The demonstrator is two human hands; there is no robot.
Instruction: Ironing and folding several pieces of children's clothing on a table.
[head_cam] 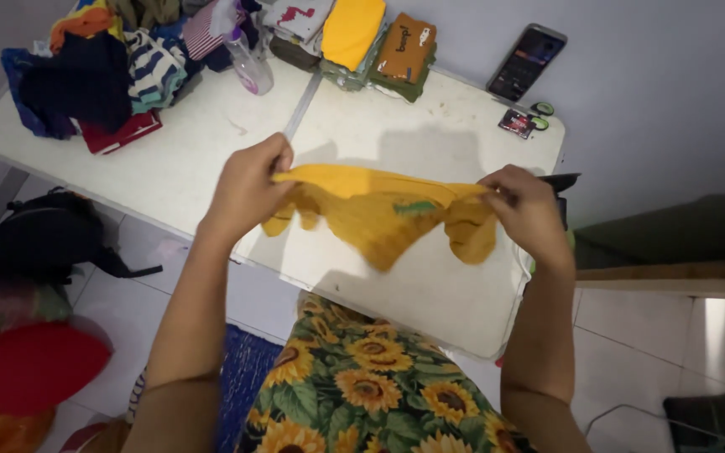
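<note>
from the head view we look down on a white surface set by a pale wall, tiled floor below. loose clothes crowd its far left, folded stacks its far edge, a phone the far right corner; the middle lies bare. our left hand and right hand each pinch the yellow garment, stretched between them just above the near edge.
</note>
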